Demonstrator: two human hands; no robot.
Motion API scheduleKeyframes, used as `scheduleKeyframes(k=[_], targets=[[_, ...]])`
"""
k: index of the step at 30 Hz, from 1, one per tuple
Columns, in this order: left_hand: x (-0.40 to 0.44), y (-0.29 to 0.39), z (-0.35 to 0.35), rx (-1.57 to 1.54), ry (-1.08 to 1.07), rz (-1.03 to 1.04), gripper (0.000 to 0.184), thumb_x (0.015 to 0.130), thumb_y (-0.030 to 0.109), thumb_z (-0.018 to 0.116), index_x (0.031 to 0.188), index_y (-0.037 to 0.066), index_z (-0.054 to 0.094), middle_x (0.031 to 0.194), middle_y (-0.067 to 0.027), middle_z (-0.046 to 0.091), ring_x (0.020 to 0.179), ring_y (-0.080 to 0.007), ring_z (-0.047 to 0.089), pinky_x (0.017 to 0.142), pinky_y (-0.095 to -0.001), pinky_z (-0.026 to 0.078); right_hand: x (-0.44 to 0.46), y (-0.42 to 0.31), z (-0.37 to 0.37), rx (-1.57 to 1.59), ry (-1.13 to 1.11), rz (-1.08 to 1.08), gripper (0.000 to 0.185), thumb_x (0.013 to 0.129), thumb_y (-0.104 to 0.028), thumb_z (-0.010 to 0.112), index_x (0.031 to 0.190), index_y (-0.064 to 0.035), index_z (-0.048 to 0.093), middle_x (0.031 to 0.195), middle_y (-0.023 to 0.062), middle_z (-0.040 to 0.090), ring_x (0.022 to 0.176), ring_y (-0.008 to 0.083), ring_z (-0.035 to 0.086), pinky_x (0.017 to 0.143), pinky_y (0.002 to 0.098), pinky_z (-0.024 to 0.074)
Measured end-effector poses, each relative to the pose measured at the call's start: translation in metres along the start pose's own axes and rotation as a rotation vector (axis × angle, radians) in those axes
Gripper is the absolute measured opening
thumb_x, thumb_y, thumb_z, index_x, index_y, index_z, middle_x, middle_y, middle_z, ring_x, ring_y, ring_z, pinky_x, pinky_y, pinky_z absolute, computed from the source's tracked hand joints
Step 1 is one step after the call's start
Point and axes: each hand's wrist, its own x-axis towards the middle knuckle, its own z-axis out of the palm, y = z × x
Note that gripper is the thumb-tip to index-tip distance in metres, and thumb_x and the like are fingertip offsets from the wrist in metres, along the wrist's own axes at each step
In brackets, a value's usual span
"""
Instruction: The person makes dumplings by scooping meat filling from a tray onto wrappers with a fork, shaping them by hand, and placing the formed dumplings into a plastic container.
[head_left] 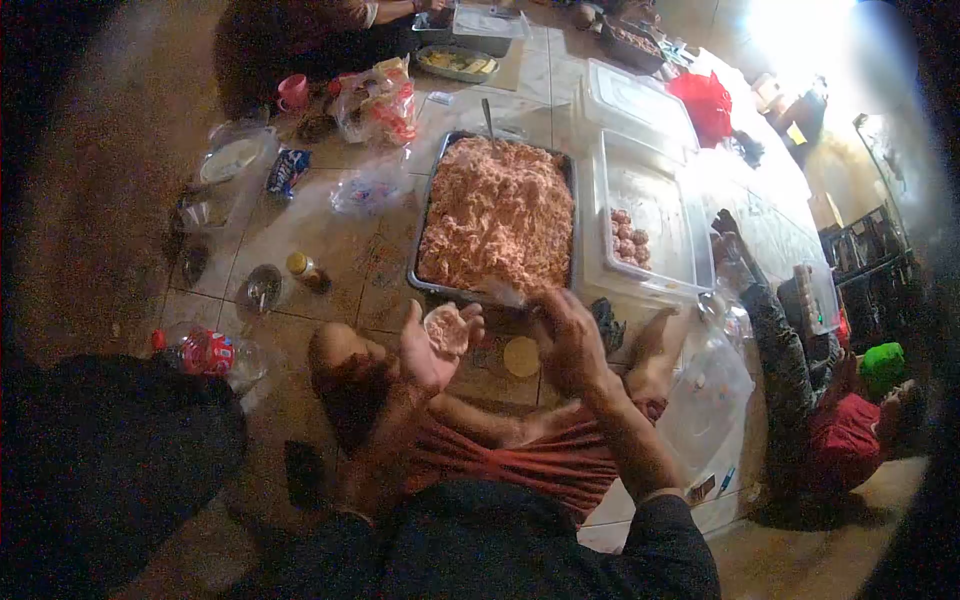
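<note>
My left hand (pixel 424 362) is palm up, cupping a round pale wrapper (pixel 434 318) with pinkish minced filling on it. Just to the right, my right hand (pixel 568 342) is raised near the tray's front edge, its fingers bent together. A pale, blurred shape shows by its fingertips; I cannot make out what it is. In front of both hands lies a large dark tray (pixel 412 262) heaped with minced filling (pixel 498 215), a metal handle (pixel 487 116) sticking up at its far end. Between my hands, a round pale stack (pixel 521 356), apparently wrappers, rests low down.
Right of the tray, a clear plastic container (pixel 660 215) holds several filled dumplings (pixel 628 242); a lid (pixel 640 105) lies behind it. A small jar (pixel 304 268), a bottle (pixel 208 353) and plastic bags (pixel 375 105) are to the left. Other people sit at the far left and right.
</note>
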Motion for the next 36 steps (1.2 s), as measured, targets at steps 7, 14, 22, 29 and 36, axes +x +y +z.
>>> scheduleKeyframes(k=[7, 14, 22, 29, 36], targets=[[0.013, -0.019, -0.064, 0.182, 0.079, -0.145, 0.076, 0.098, 0.07, 0.038, 0.11, -0.002, 0.06, 0.116, -0.0332, 0.065, 0.103, -0.0522, 0.066, 0.079, -0.058, 0.06, 0.029, 0.034, 0.027, -0.304, -0.043, 0.144, 0.023, 0.087, -0.005, 0.062, 0.109, -0.0077, 0.06, 0.098, 0.0151, 0.059, 0.092, 0.0395, 0.065, 0.078, 0.0474, 0.0545], [0.011, -0.009, -0.072, 0.189, -0.104, -0.224, 0.082, 0.097, 0.072, 0.041, 0.119, -0.005, 0.058, 0.122, -0.0317, 0.064, 0.109, -0.0464, 0.066, 0.084, -0.0541, 0.06, 0.032, 0.037, 0.06, -0.276, -0.179, -0.032, 0.037, 0.086, -0.008, 0.064, 0.123, -0.0115, 0.059, 0.111, 0.0134, 0.06, 0.098, 0.0385, 0.066, 0.078, 0.0472, 0.0562], [0.006, -0.009, -0.049, 0.228, 0.046, -0.118, 0.075, 0.101, 0.068, 0.035, 0.122, -0.002, 0.051, 0.116, -0.0294, 0.065, 0.102, -0.0419, 0.068, 0.079, -0.0513, 0.061, 0.031, 0.055, 0.049, 0.11, 0.065, -0.01, 0.023, 0.088, -0.006, 0.064, 0.111, -0.005, 0.064, 0.103, 0.0165, 0.065, 0.088, 0.0353, 0.066, 0.075, 0.0411, 0.0544], [-0.005, -0.008, -0.024, 0.308, 0.126, -0.127, 0.068, 0.103, 0.065, 0.033, 0.12, 0.002, 0.051, 0.124, -0.0315, 0.062, 0.105, -0.0428, 0.068, 0.08, -0.0528, 0.061, 0.04, 0.084, 0.015, -0.459, -0.049, 0.188, 0.034, 0.088, -0.022, 0.071, 0.118, -0.0094, 0.063, 0.108, 0.0149, 0.069, 0.097, 0.0317, 0.067, 0.08, 0.0395, 0.055], [0.005, 0.005, -0.068, 0.165, -0.032, -0.26, 0.065, 0.102, 0.065, 0.037, 0.121, 0.006, 0.054, 0.115, -0.026, 0.068, 0.092, -0.0391, 0.071, 0.077, -0.052, 0.061, 0.043, 0.065, -0.001, -0.606, -0.028, 0.286, 0.024, 0.085, -0.015, 0.065, 0.107, -0.0075, 0.061, 0.101, 0.0125, 0.063, 0.1, 0.0325, 0.065, 0.087, 0.0459, 0.0494]])
